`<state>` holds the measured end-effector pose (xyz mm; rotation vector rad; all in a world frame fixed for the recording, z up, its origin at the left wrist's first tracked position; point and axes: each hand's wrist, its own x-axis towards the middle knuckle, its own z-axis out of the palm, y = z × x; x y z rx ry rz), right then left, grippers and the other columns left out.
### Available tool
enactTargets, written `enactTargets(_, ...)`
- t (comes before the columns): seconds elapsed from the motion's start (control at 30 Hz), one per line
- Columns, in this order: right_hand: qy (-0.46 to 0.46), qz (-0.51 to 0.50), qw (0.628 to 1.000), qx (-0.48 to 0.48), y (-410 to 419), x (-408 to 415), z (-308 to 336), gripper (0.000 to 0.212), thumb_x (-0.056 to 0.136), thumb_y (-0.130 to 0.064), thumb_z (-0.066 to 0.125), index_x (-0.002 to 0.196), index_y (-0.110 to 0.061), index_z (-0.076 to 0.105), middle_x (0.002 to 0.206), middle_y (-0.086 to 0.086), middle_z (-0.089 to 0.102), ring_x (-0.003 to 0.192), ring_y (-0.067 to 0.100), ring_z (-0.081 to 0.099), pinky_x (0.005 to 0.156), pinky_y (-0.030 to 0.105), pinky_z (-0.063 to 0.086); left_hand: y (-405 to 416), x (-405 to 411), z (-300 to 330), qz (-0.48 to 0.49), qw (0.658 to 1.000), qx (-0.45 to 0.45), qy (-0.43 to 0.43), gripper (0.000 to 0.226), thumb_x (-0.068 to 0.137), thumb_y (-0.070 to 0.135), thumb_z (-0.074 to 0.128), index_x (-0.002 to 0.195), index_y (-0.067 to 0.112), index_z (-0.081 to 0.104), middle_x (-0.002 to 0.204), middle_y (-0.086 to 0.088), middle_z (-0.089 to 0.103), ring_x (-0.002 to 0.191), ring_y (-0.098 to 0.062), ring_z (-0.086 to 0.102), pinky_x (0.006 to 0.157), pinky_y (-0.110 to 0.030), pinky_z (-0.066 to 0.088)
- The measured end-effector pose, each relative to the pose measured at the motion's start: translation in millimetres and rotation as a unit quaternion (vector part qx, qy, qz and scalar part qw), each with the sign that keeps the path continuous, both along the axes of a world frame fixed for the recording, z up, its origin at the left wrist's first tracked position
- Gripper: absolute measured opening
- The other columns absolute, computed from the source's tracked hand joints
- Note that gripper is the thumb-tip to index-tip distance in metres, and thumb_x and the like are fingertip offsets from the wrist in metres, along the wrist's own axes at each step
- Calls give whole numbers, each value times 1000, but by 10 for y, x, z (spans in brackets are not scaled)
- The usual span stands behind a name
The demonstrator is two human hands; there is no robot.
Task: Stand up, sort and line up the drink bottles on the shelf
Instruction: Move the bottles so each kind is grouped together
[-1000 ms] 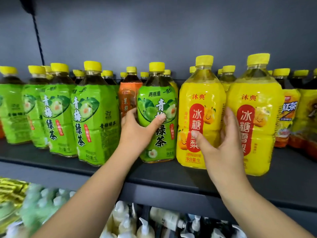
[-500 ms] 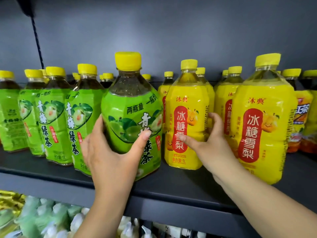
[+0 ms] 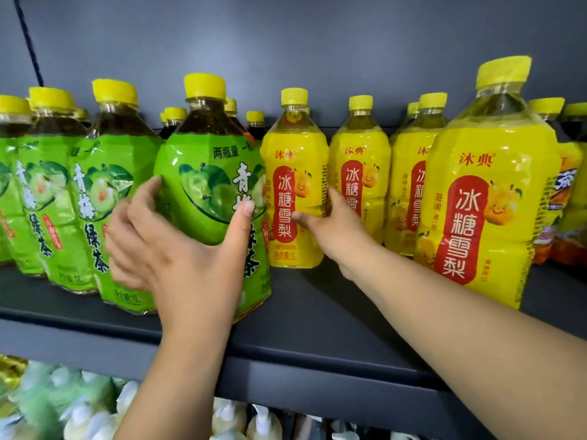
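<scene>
My left hand [image 3: 178,249] grips a green-labelled tea bottle [image 3: 206,173] with a yellow cap; it stands near the front of the dark shelf [image 3: 317,319], beside a row of like green bottles [image 3: 104,192]. My right hand [image 3: 333,227] holds a yellow-labelled pear drink bottle [image 3: 293,173], thumb on its front and fingers behind its right side. Further yellow bottles [image 3: 359,173] stand behind, and a large one [image 3: 489,192] stands at the front right.
Orange-labelled bottles [image 3: 565,217] stand at the far right. Dark-tea bottle tops [image 3: 174,117] show in the back row. Below the shelf lie white and green packaged goods [image 3: 89,408]. A grey back wall closes the shelf.
My left hand has drawn the green bottle forward and left, up against the green row. My right hand has pushed the yellow bottle back, farther from the shelf's front edge.
</scene>
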<state>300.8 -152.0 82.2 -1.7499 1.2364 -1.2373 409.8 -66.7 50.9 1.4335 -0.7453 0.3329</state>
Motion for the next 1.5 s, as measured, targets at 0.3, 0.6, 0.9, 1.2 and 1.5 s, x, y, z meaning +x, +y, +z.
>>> enactTargets(0.3,-16,-97,993,64,-172,344,59,53,88,-32,60,127,-5,36,134,13,48,121,32,48,92,34,41,55,-26,67,1,994,-5,-110,92,72,62,51,144,12,22,153,-13,16,143,-31,7,108,-61,-1)
enactTargets(0.6,-82,-109,990,47,-348,429,-71,44,87,-30,60,126,-11,48,130,8,55,120,29,51,94,32,41,46,-36,50,-9,993,-26,-113,93,72,57,56,145,13,19,133,24,4,142,-22,3,110,-52,-6)
enactTargets(0.9,-57,-107,992,46,-242,247,-15,49,90,-29,56,132,-8,44,135,11,51,123,31,47,98,37,40,58,-69,81,-17,993,-22,-113,90,74,57,52,144,8,22,151,-7,24,140,-22,6,110,-55,-3)
enactTargets(1.2,54,-204,851,-480,1016,-776,216,44,83,-23,61,124,-6,54,123,-3,44,119,8,39,100,4,24,185,-143,48,-34,973,-102,-206,63,92,47,38,134,0,37,139,-24,37,131,-33,22,111,-44,12)
enactTargets(1.5,-24,-119,990,-78,770,-1445,-141,111,63,-29,78,145,-24,4,147,1,30,135,19,31,114,38,22,349,-830,-38,-301,908,47,-288,45,84,47,42,111,17,63,109,5,62,107,-8,48,89,-21,38)
